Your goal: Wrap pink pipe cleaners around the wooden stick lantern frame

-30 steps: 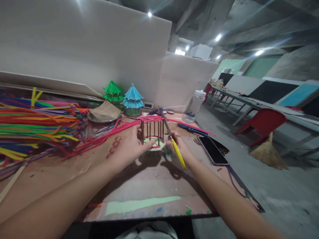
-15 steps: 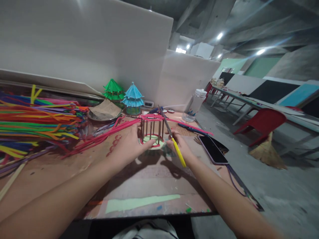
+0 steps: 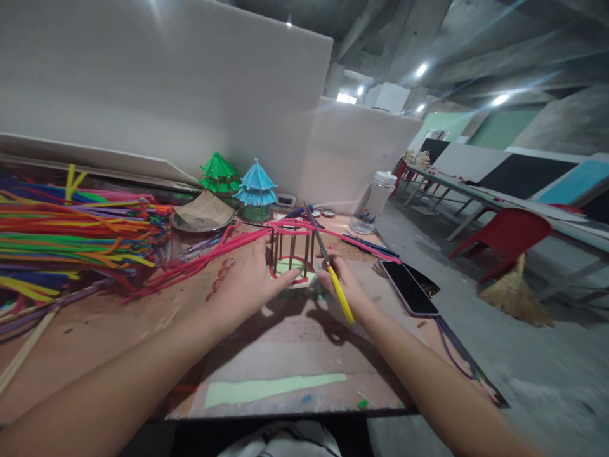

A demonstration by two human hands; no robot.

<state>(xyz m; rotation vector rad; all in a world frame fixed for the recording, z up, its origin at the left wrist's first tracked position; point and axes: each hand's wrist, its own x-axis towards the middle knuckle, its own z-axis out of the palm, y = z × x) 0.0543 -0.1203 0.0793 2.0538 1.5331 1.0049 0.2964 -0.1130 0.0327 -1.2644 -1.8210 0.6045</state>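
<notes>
A small round stick frame (image 3: 291,254) stands on a pale green disc on the brown table (image 3: 118,324), its dark upright sticks ringed with pink pipe cleaner at top and bottom. My left hand (image 3: 250,282) grips the frame's left side at the base. My right hand (image 3: 343,284) rests against its right side and holds yellow-handled scissors (image 3: 333,273), whose blades point up and back past the frame's top rim. Long pink pipe cleaners (image 3: 200,260) trail from the frame's top toward the left.
A big pile of coloured pipe cleaners (image 3: 71,235) fills the left. Green (image 3: 217,174) and blue (image 3: 255,187) pagoda models stand at the back by a metal plate (image 3: 202,219). A phone (image 3: 408,287), a clear jar (image 3: 375,202) and the table's right edge lie to the right.
Both hands stay on the frame with only slight shifts; the view moved a little. The scissors keep the same pose.
</notes>
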